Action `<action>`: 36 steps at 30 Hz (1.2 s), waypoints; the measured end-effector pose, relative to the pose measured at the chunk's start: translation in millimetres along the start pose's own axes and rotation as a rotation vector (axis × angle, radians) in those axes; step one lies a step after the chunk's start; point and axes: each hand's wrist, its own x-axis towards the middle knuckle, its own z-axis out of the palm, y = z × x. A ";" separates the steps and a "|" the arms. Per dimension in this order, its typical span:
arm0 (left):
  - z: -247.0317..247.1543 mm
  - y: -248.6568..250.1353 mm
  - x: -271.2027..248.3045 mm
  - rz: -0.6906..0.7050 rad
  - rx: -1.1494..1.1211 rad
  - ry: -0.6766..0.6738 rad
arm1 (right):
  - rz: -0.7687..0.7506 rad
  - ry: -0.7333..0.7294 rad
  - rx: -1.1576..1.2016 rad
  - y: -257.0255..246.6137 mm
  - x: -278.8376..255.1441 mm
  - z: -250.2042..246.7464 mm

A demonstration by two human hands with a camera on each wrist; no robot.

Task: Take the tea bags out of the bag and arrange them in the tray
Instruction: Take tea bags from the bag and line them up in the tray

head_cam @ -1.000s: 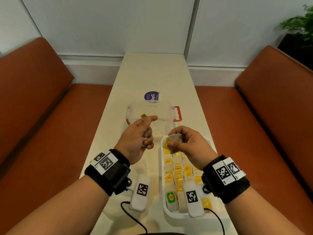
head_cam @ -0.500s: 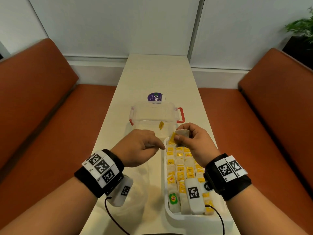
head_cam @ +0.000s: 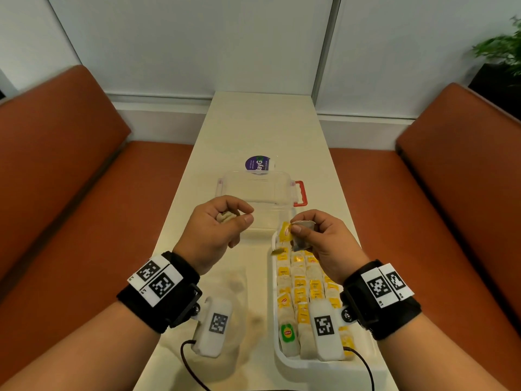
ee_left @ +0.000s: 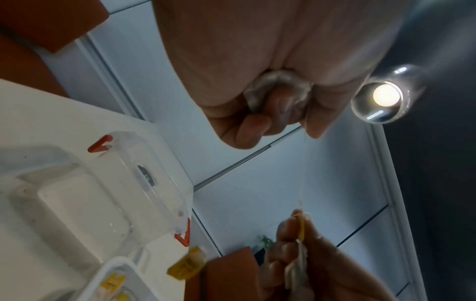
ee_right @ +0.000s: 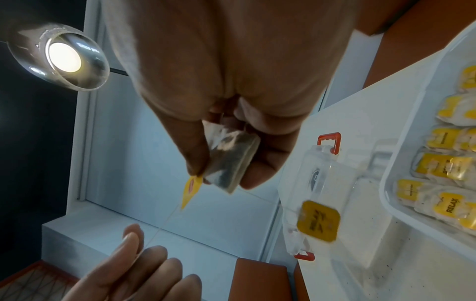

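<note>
1. The head view shows both hands raised over the narrow table (head_cam: 262, 131). The right hand (head_cam: 324, 244) hovers above the far end of the white tray (head_cam: 332, 365); the left hand (head_cam: 217, 232) is beside it, over the table in front of a clear lidded box (head_cam: 255, 190).
2. Only the right wrist view shows the right-hand grip plainly: thumb and fingers pinch a tea bag (ee_right: 229, 160), dark leaf showing through its paper, with a yellow tag (ee_right: 192, 190) sticking out by the thumb tip. A thin string (ee_right: 165, 222) runs from there towards the left hand's fingers (ee_right: 134, 240).
3. Only the left wrist view shows what the left hand holds: its fingers curl round a crumpled second tea bag (ee_left: 278, 95) pressed into the palm.
4. A loose yellow tag (ee_right: 318, 221) dangles near the tray's far end; what it hangs from cannot be made out.
5. The tray holds rows of tea bags (head_cam: 298, 286) with yellow tags, packed side by side, plus one with a green label (head_cam: 287, 331) at the near left corner.
6. A clear plastic bag (head_cam: 239, 311) lies flat on the table left of the tray, under the left wrist; its contents are blurred.
7. The clear box has red latches (head_cam: 300, 193) and looks empty; a purple round sticker (head_cam: 256, 163) lies beyond it.
8. Orange bench seats (head_cam: 70, 193) flank the table. The right wrist camera (head_cam: 324, 325) hides part of the tray's near rows.
</note>
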 end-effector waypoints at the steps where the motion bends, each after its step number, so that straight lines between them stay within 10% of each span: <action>1: 0.3 0.4 0.5 -0.005 -0.045 0.012 | -0.002 0.002 0.004 0.4 0.3 0.6; 10: -1.2 5.9 1.3 -0.035 -0.153 0.059 | -0.050 0.036 -0.020 -1.5 1.4 0.4; 20: 10.2 -16.2 -1.1 -0.227 0.743 -0.223 | -0.109 -0.013 -0.049 -16.8 0.2 6.2; 36: 31.4 -24.9 1.1 -0.051 0.464 -0.313 | 0.015 0.127 -0.124 -14.1 -2.6 -6.3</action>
